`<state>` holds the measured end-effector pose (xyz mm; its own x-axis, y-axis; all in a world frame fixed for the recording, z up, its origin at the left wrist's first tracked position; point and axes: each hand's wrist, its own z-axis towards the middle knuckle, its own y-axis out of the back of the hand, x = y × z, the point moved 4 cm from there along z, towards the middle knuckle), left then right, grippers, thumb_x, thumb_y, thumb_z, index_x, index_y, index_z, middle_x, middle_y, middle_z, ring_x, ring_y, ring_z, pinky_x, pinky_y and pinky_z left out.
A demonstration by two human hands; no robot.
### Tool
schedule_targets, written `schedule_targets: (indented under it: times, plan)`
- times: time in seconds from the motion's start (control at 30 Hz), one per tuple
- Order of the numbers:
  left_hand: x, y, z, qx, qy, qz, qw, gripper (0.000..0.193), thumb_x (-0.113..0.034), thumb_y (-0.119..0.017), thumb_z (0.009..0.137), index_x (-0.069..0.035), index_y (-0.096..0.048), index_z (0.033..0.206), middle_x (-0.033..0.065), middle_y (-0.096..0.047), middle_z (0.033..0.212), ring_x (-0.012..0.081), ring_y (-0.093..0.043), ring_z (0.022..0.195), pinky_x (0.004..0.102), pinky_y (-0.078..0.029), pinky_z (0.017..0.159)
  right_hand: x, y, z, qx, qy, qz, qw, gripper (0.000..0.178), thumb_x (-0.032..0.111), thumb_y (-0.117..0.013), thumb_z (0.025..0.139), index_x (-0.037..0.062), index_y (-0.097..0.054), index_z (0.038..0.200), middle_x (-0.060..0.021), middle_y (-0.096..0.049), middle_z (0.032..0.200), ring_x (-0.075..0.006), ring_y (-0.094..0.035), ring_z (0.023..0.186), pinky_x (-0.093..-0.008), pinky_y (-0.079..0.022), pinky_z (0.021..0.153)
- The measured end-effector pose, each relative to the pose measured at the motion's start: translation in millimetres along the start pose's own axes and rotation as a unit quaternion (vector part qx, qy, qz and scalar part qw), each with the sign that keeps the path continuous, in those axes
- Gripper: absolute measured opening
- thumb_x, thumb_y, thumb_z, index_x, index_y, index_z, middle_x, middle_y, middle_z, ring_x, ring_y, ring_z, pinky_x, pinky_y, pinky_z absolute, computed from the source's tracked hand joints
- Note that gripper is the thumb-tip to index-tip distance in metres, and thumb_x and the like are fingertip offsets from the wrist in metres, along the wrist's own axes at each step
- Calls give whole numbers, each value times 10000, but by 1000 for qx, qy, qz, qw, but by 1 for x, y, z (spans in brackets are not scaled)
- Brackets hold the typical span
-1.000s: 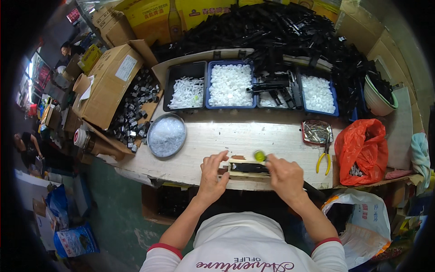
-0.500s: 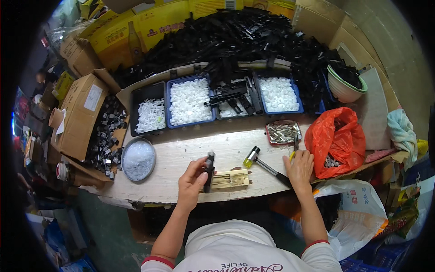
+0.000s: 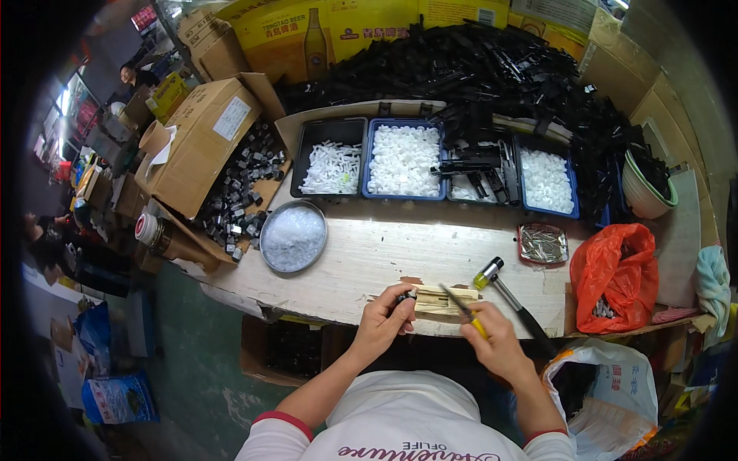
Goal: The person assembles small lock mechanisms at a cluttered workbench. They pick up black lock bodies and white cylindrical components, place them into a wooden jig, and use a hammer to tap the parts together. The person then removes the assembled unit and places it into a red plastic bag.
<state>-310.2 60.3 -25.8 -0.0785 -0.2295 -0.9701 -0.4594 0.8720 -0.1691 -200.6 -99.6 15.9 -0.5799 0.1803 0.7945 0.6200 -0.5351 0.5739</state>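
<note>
Left hand pinching, right hand gripping, lower centre of the frame

So the left one has a small shiny black piece nipped between thumb and fingers. Fingers cover most of it, so can't tell its full shape. My guess: a fingertip hold leaves its end exposed. The right is wrapped around slim pliers with yellow handles and a dark metal nose, angled up-left, probably for a straight line to the piece. Can't tell if the nose is spread; it's blurry.

Position-wise, the piece sits at the left hand's fingertips, left of the pliers and apart from them. Just behind, between the hands, lies a pale grooved wooden block. The hammer with a yellow-green tip and black grip rests up-right of the right hand, presumably parked within easy reach.
</note>
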Motion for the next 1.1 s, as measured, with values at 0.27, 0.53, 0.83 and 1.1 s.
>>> schedule_targets:
  times: [0.27, 0.53, 0.83, 1.1]
  plan:
    - [-8, 4, -12, -16, -44, 74, 996, 275, -163, -510, 890, -55, -531, 1142, 13, -545, 688, 49, -510, 576, 175, -430, 502, 12, -32, 3, 86, 13, -11, 996, 204, 142, -587, 810, -48, -516, 785, -185, -541, 968, -334, -504, 879, -382, -425, 743]
    - [-8, 8, -15, -30, 6, 135, 990, 248, -168, -529, 875, -33, -542, 1083, 20, -536, 632, 51, -489, 509, 182, -414, 455, 11, -40, 3, 126, 23, -65, 990, 201, 127, -602, 790, -47, -503, 779, -179, -532, 873, -333, -523, 793, -376, -443, 674]
    - [29, 31, -37, 222, 263, -405, 847, 232, -196, -540, 848, 2, -522, 966, 132, -530, 595, 190, -482, 432, 302, -391, 386, 33, -44, 5, 227, 96, -116, 962, 190, 119, -618, 756, -38, -519, 714, -147, -507, 739, -301, -525, 721, -369, -451, 611]
    - [44, 88, -76, 92, 241, -259, 931, 245, -198, -571, 834, 5, -553, 970, 133, -554, 636, 231, -520, 496, 331, -437, 470, 42, -64, 20, 162, 161, -82, 970, 209, 139, -619, 765, -45, -521, 743, -178, -539, 876, -323, -513, 810, -395, -423, 702]
